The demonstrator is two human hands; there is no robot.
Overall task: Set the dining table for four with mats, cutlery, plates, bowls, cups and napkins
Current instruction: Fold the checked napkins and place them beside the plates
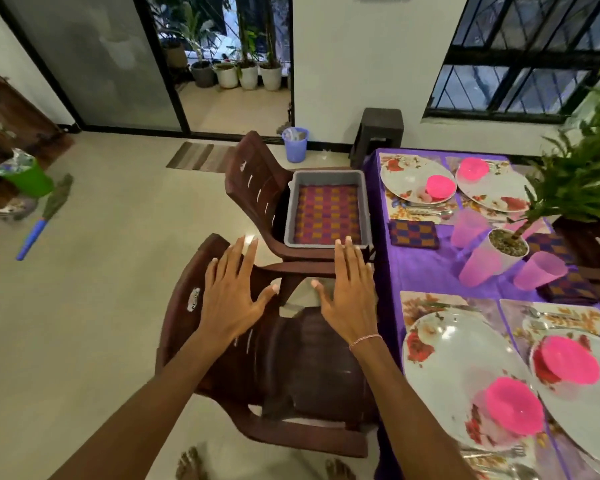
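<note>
The left hand (232, 292) hovers above the near brown chair (291, 358), fingers straight and spread, holding nothing. The right hand (349, 292) beside it is the same, its fingertips near the front rim of the grey tray (290, 216) on the farther chair (253, 188). A folded checked napkin (328, 214) lies in the tray. Further right, the table (426, 268) carries mats (426, 303), plates (447, 362), pink bowls (513, 407), cups (480, 268) and other napkins (413, 233). The step looks like fetching the last napkin; next, a hand must reach into the tray and pinch the cloth.
</note>
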